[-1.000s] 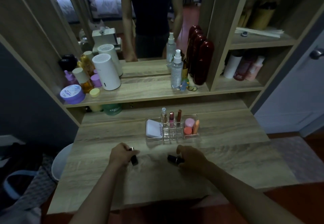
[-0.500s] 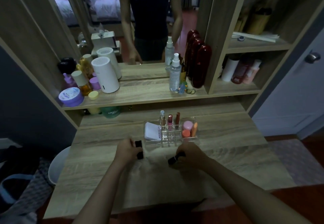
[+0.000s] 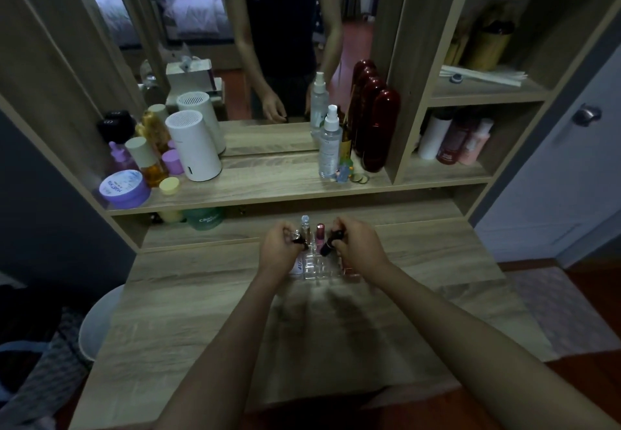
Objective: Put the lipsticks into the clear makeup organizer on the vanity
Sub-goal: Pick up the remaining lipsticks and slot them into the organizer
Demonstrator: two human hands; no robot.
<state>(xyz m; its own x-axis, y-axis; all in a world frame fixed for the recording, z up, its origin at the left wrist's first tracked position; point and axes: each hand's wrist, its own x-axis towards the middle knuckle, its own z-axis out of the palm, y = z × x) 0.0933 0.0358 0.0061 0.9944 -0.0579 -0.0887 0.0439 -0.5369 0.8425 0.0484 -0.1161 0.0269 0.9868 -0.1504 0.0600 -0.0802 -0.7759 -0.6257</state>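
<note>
Both hands have lifted off the bench [image 3: 201, 312] and come up over the organizer [image 3: 317, 266]. Left hand [image 3: 280, 249] fingers pinch a dark lipstick [image 3: 300, 244] at the organizer's 10 o'clock; right hand [image 3: 361, 248] fingers grasp another lipstick [image 3: 331, 243], tilted, above its middle slots.

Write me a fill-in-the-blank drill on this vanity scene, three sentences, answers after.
1. Each hand holds a dark ____ above the clear organizer.
2. The left hand and right hand are both over the ____ tabletop.
3. The white cylinder stands on the ____ above the tabletop.

Answers: lipstick; wooden; shelf
</note>
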